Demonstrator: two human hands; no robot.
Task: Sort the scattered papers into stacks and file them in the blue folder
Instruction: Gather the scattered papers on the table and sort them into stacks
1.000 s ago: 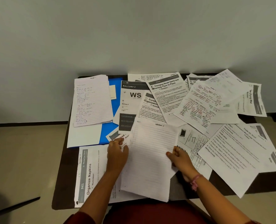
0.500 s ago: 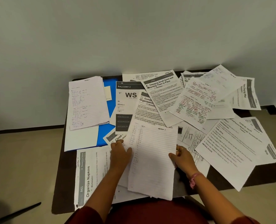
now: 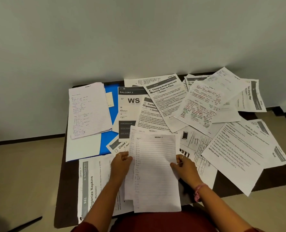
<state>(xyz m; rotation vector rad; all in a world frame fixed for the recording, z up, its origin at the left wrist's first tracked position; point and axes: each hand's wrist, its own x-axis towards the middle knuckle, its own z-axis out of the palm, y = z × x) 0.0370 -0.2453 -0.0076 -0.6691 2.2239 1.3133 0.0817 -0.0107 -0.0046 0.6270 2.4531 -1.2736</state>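
Observation:
A lined sheet headed "Section 1" (image 3: 155, 171) lies in front of me at the table's near edge, over other lined sheets. My left hand (image 3: 122, 163) pinches its left edge. On the other side, my right hand (image 3: 184, 166) grips the right edge, thumb on top. The blue folder (image 3: 109, 138) lies at the back left, mostly covered by a stack of lined handwritten pages (image 3: 89, 109) and a blank white sheet (image 3: 82, 146). Printed papers are scattered over the rest of the table.
The dark table (image 3: 272, 180) stands against a grey wall. An "Organize Napkins" sheet (image 3: 93, 188) overhangs the near left edge. A "WS Balcony 2" sheet (image 3: 129, 106) and several overlapping printouts fill the middle and right, with one large sheet (image 3: 235, 153) overhanging at the right.
The lined sheet was turned over, so its "Section 1" heading now faces up, and squared in front of me. Both hands shifted along its side edges.

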